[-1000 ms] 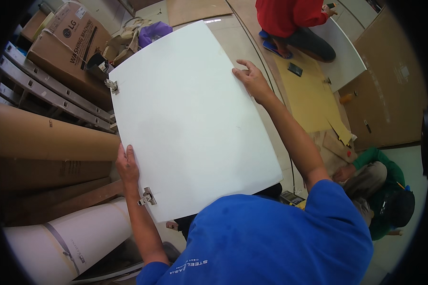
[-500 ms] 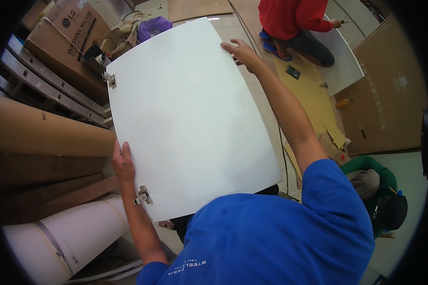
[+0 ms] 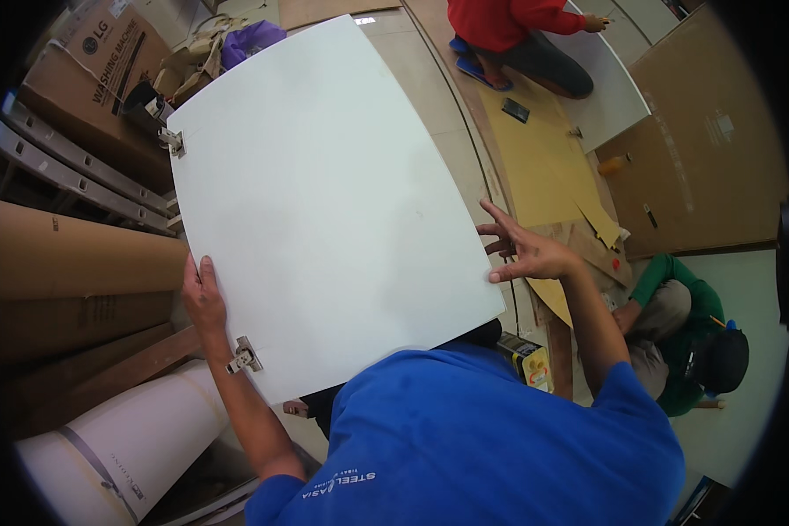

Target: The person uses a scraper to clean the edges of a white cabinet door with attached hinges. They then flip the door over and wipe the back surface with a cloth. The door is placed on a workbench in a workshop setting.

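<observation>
A large white cabinet door (image 3: 324,210) lies flat in front of my body, with two metal hinges along its left edge. The upper hinge (image 3: 174,142) is at the far left, and the lower hinge (image 3: 245,355) sits beside my left forearm. My left hand (image 3: 204,298) grips the door's left edge, thumb on top and fingers hidden beneath it. At the right edge, my right hand (image 3: 535,252) is spread open, its thumb at the door's near right corner area; whether it touches the edge I cannot tell.
Left are a large cardboard box (image 3: 96,79), a ladder (image 3: 88,175) and cardboard rolls (image 3: 70,250). A person in red (image 3: 508,35) kneels at a white panel, far right; a person in green (image 3: 688,324) crouches at right. A tin (image 3: 528,364) stands near my right side.
My right hand has left the door's far right edge and come nearer along that side, fingers now spread. The left hand keeps its grip. The whole view has shifted slightly.
</observation>
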The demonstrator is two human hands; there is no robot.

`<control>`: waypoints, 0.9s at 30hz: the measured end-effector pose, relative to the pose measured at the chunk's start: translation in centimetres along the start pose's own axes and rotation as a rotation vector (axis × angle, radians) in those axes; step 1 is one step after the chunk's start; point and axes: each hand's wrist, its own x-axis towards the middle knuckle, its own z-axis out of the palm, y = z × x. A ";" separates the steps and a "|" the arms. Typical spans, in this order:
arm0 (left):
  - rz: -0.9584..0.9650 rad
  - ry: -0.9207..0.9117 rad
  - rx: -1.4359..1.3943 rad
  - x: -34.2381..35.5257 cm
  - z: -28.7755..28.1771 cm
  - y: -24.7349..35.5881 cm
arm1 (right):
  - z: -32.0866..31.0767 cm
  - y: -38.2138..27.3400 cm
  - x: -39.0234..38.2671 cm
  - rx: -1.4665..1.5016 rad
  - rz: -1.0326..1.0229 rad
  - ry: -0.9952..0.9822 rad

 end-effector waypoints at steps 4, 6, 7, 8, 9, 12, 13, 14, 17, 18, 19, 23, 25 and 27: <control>-0.054 -0.001 -0.019 -0.1 -0.1 0.1 | 1.6 -0.3 0.5 0.161 -0.163 0.101; -0.046 -0.002 -0.028 -0.1 -0.2 0.1 | 2.7 -0.9 2.1 0.167 -0.159 0.203; -0.042 -0.024 -0.044 -0.1 -0.2 0.1 | 3.3 -1.2 2.8 0.168 -0.170 0.257; -0.047 -0.018 -0.031 0.0 -0.3 0.0 | 3.9 -1.5 3.6 0.140 -0.193 0.275; -0.054 -0.031 -0.032 0.1 -0.4 -0.1 | 4.4 -1.8 4.4 0.114 -0.233 0.299; -0.093 -0.097 -0.025 0.4 -0.5 -0.4 | 5.0 -2.5 5.3 0.118 -0.250 0.308; -0.122 -0.086 -0.015 0.6 -0.5 -0.5 | 4.9 -2.6 5.3 0.184 -0.242 0.270; -0.088 -0.073 -0.018 0.8 -0.5 -0.7 | 4.8 -2.8 5.4 0.250 -0.231 0.233; 0.039 0.070 -0.015 1.4 -0.4 -1.4 | 4.7 -3.0 5.5 0.096 -0.270 0.399; 0.125 0.113 -0.012 1.6 -0.4 -1.7 | 4.7 -3.0 5.5 0.141 -0.262 0.396; 0.207 0.117 -0.008 1.8 -0.5 -1.9 | 4.6 -3.1 5.5 0.186 -0.243 0.381; 0.117 0.040 0.048 2.1 -1.2 -2.8 | 4.5 -3.5 5.4 0.287 -0.222 0.325; 0.064 0.027 -0.004 2.2 -1.7 -2.9 | 4.3 -3.9 5.2 0.281 -0.242 0.320; 0.017 0.028 0.016 2.2 -2.0 -2.7 | 4.1 -4.3 4.9 0.299 -0.239 0.313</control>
